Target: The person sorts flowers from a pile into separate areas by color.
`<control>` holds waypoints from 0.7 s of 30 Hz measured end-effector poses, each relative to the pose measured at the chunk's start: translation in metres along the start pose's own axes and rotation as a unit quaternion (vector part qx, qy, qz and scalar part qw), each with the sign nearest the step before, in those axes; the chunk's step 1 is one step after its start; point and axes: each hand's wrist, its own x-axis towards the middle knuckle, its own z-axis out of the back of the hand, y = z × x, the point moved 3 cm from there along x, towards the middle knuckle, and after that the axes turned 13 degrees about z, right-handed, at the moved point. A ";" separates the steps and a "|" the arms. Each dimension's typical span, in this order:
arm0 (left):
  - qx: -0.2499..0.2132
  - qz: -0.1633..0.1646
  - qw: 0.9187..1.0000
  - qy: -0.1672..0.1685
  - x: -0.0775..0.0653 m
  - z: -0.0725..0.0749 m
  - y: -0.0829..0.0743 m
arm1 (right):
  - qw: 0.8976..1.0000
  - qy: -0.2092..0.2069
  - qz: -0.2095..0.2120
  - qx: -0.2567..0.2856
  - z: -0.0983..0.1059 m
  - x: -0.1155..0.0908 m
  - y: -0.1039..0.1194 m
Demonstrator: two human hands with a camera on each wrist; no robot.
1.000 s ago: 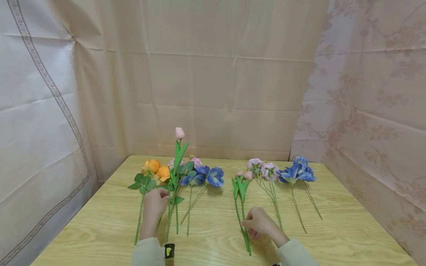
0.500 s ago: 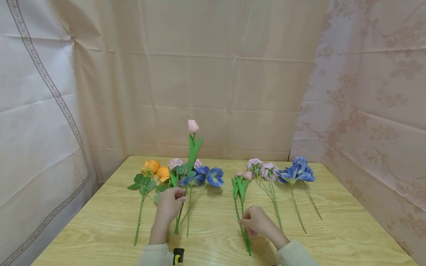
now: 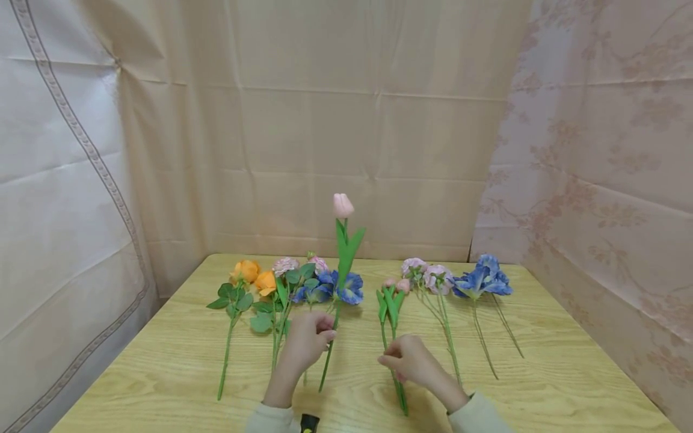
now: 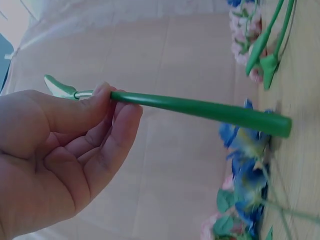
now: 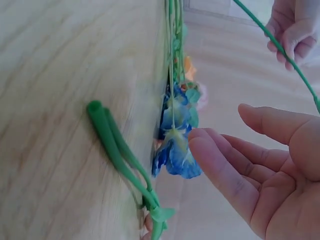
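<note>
My left hand (image 3: 306,341) pinches a pink tulip (image 3: 343,206) by its green stem, between thumb and fingers. The tulip stands nearly upright above the table, bloom up, in front of the blue flowers (image 3: 353,290). In the left wrist view the lower stem (image 4: 200,108) juts out past the fingertips. Two more pink tulips (image 3: 392,308) lie together on the table. Just over their stems hovers my right hand (image 3: 415,364), its thumb and fingers parted and nothing between them, as the right wrist view shows. There, those stems (image 5: 111,141) lie apart from the hand.
Left on the wooden table (image 3: 178,367) lie orange roses (image 3: 246,270), pink flowers (image 3: 285,266) and blue ones. Toward the right are pale purple flowers (image 3: 438,279) and more blue flowers (image 3: 483,279). A beige curtain (image 3: 346,120) hangs behind the table.
My left hand has carried the pink tulip to the right, away from the left-side flowers and toward the two lying tulips. The right hand has shifted only slightly left.
</note>
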 end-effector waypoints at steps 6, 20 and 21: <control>-0.012 -0.020 0.999 0.044 -0.001 -0.018 -0.006 | 1.000 0.001 0.027 0.013 -0.006 0.000 0.006; -0.010 -0.056 0.995 0.088 -0.006 -0.043 -0.019 | 0.991 -0.007 0.049 0.122 -0.022 -0.003 0.020; -0.011 -0.057 0.994 0.088 -0.007 -0.044 -0.019 | 0.990 -0.006 0.052 0.128 -0.022 -0.004 0.019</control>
